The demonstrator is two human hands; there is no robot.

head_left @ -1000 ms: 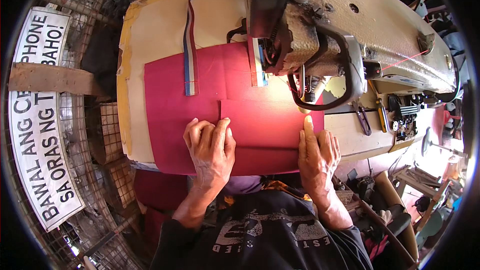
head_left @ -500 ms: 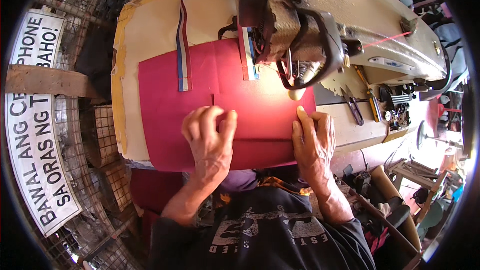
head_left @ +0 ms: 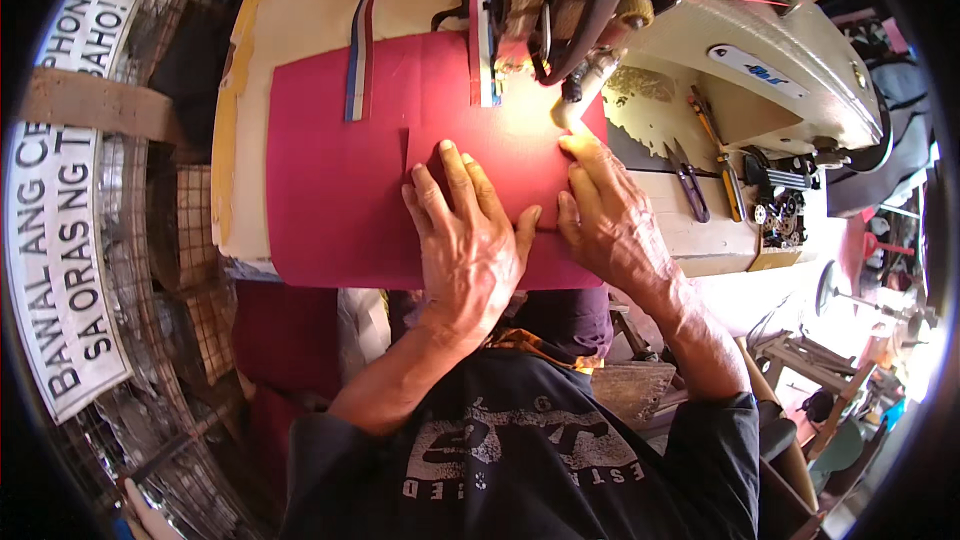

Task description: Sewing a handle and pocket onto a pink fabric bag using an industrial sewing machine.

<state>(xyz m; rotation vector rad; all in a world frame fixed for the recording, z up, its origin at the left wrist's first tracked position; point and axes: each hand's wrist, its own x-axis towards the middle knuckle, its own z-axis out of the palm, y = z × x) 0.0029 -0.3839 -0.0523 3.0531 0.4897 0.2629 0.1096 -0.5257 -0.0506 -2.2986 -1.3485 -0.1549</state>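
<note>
A crimson sheet of material (head_left: 330, 160) lies on the pale worktable under the head of a sewing machine (head_left: 690, 30). One striped strap with red, white and blue bands shows as a left length (head_left: 360, 60) and a right length (head_left: 482, 50), both ending on the sheet. Flat on the sheet's middle rests my left hand (head_left: 465, 250), fingers spread and nothing in it. My right hand (head_left: 612, 210) lies along the sheet's right edge, fingers stretched toward a small lit lamp (head_left: 575, 105) near the needle area. The needle itself is hidden.
To the right lie thread snips (head_left: 688, 180) and a yellow-handled screwdriver (head_left: 733, 190), beside a dark bobbin winder (head_left: 780, 210). A wire mesh wall with a white sign (head_left: 65, 270) stands at the left. Red thread runs across the machine's top.
My left hand has gone from curled, raised fingers to lying spread on the sheet, farther right. My right hand still lies at the sheet's right edge. The whole view has shifted.
</note>
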